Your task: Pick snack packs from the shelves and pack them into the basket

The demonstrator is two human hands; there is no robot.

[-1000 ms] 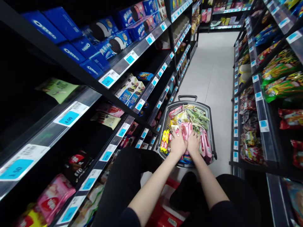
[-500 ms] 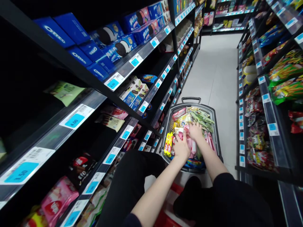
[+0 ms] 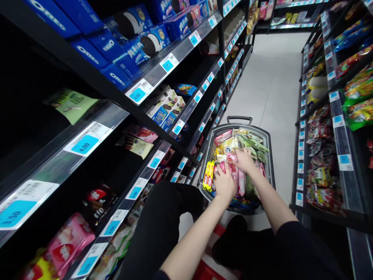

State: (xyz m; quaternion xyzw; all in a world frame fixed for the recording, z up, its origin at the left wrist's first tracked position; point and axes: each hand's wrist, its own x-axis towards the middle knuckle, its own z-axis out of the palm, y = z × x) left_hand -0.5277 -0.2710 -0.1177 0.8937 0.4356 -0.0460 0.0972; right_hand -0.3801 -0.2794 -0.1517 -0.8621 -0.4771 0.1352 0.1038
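Observation:
A dark-rimmed shopping basket (image 3: 271, 171) filled with snack packets stands on the floor before my knees. My left hand (image 3: 225, 183) reaches into it, fingers curled on a pink snack packet (image 3: 233, 171). From the other side my right hand (image 3: 244, 160) has its fingers closed at the upper end of that packet. Yellow packets (image 3: 208, 175) stand upright by the left wall, beside my left hand. Green packets (image 3: 252, 140) lie at the far right of the basket, and a red-and-pink packet (image 3: 223, 137) at the far left. My fingers partly cover the pink packet.
Shelves with price tags line both sides. On the left are blue Oreo boxes (image 3: 90, 54), a green packet (image 3: 71, 103) and a pink packet (image 3: 68, 241). Colourful bags (image 3: 361, 112) fill the right shelves. Pale floor (image 3: 271, 74) runs ahead, and something red (image 3: 206, 270) lies below me.
The view has shifted slightly, so the basket appears a little further right. My right hand's fingers have moved closer onto the pink packet. Both hands stay inside the basket.

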